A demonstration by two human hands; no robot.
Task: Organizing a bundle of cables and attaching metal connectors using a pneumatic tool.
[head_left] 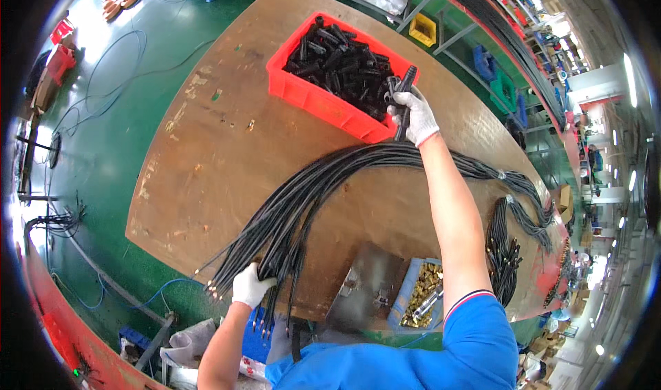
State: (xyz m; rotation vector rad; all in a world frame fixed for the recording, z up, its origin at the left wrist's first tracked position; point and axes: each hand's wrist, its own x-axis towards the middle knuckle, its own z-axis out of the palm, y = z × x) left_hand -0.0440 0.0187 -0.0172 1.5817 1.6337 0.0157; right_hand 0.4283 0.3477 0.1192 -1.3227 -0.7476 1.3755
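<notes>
My right hand (416,116) has its fingers closed around black tapered sleeves (411,78) at the red bin's (320,105) right corner; a crowded pinch could drop one. My left hand (253,286) grips black cables (292,200); loosened, the ends overhanging the desk (200,169) could drag some off.

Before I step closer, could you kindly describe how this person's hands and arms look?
Both the left hand and right hand wear white fabric gloves. The forearms are bare; the right sleeve is short and blue, with striped trim including red and white.
</notes>
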